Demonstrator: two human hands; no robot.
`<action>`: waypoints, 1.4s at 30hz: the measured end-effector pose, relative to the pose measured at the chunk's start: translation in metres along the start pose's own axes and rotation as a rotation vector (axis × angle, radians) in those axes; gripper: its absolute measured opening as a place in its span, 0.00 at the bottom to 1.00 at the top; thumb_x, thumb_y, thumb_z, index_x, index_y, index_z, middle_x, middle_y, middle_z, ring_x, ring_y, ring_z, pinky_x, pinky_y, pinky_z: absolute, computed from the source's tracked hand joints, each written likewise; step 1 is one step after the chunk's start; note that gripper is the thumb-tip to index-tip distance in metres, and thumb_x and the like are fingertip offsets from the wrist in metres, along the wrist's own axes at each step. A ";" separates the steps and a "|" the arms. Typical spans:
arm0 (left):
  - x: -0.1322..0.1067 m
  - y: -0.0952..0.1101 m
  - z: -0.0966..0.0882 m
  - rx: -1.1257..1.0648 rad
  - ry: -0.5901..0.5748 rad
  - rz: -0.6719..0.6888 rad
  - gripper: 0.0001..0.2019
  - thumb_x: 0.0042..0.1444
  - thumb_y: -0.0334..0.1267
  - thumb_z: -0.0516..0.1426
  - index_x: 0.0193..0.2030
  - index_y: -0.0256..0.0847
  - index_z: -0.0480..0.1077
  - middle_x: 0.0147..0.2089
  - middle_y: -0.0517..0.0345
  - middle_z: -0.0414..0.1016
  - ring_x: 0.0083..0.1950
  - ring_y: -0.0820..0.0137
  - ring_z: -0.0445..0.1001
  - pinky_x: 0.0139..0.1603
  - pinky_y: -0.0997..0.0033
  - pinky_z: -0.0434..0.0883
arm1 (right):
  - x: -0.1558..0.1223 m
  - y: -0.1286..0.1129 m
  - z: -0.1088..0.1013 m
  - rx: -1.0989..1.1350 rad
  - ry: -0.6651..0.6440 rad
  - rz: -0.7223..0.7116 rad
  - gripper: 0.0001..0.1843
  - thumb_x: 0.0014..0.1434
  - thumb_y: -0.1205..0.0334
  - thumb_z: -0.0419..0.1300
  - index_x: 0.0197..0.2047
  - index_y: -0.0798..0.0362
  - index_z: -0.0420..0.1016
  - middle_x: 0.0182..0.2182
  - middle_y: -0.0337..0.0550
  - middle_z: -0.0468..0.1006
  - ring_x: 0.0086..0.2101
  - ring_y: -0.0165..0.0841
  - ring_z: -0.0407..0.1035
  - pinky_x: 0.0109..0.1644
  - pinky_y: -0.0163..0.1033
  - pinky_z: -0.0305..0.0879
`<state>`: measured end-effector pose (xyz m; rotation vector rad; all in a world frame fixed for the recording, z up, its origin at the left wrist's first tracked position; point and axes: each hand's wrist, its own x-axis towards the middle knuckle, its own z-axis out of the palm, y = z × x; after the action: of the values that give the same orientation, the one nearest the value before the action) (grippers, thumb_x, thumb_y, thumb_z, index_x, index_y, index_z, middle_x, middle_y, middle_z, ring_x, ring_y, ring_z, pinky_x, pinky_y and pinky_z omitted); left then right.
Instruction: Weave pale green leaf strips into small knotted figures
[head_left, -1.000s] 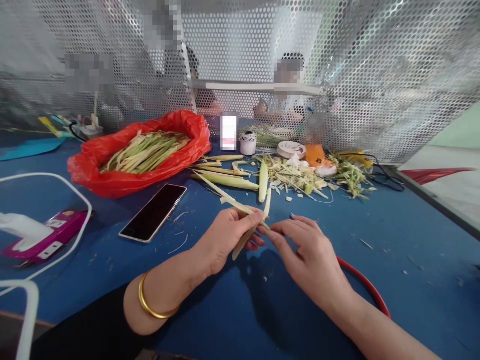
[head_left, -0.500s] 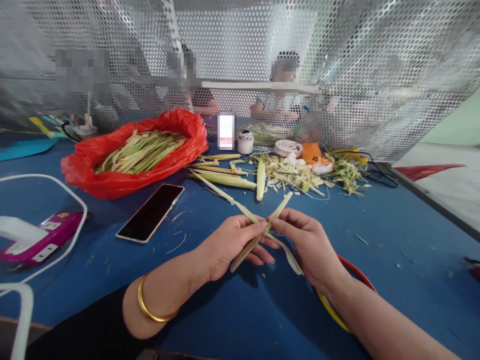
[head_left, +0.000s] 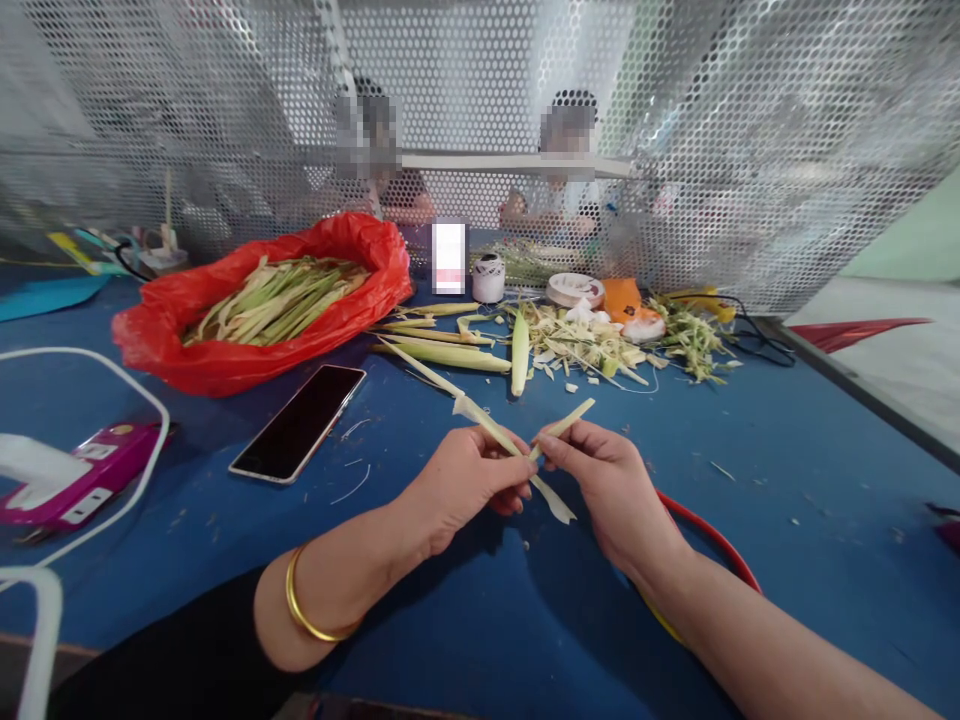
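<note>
My left hand [head_left: 465, 485] and my right hand [head_left: 611, 490] meet over the blue table [head_left: 787, 470], both pinched on a thin pale-green stalk [head_left: 551, 500]. One long strip of its husk [head_left: 450, 395] trails away from my left fingers towards the back. A shorter strip [head_left: 570, 417] sticks up from my right fingers. A gold bangle [head_left: 300, 610] circles my left wrist. More unpeeled stalks [head_left: 450, 355] lie just beyond my hands.
A red plastic bag [head_left: 225, 360] full of stalks sits at the back left. A black phone [head_left: 300, 420] lies next to it. A heap of husk scraps [head_left: 592, 345] sits at the back. Pink device [head_left: 90, 475] and white cable at left. Other people sit behind the perforated screen [head_left: 750, 150].
My right hand has pulled a husk strip away from the stalk and down to the right. The stalk end that stuck out below my left hand is now hidden.
</note>
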<state>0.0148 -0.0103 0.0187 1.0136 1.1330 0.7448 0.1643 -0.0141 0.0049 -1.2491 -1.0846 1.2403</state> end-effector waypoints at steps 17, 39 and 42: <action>-0.001 0.004 -0.005 -0.068 -0.087 -0.065 0.10 0.47 0.35 0.66 0.32 0.37 0.69 0.21 0.62 0.72 0.21 0.77 0.69 0.24 0.79 0.69 | 0.006 0.002 -0.004 -0.024 0.047 0.022 0.13 0.48 0.53 0.66 0.27 0.55 0.76 0.22 0.38 0.71 0.26 0.31 0.63 0.33 0.38 0.60; -0.005 -0.002 0.002 0.082 -0.169 -0.079 0.05 0.48 0.34 0.63 0.25 0.35 0.75 0.20 0.60 0.73 0.22 0.75 0.72 0.28 0.75 0.72 | -0.002 -0.006 -0.002 -0.351 -0.102 -0.138 0.10 0.51 0.59 0.63 0.22 0.51 0.69 0.20 0.33 0.68 0.25 0.29 0.62 0.30 0.36 0.58; -0.004 -0.001 0.002 -0.004 -0.130 -0.097 0.08 0.47 0.38 0.64 0.26 0.35 0.75 0.22 0.59 0.75 0.22 0.75 0.72 0.30 0.74 0.73 | 0.002 -0.009 -0.008 -0.431 -0.044 -0.271 0.08 0.57 0.58 0.59 0.30 0.51 0.75 0.28 0.38 0.76 0.31 0.33 0.68 0.35 0.38 0.62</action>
<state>0.0153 -0.0148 0.0196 0.9821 1.0598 0.5952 0.1725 -0.0121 0.0132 -1.3385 -1.5542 0.8569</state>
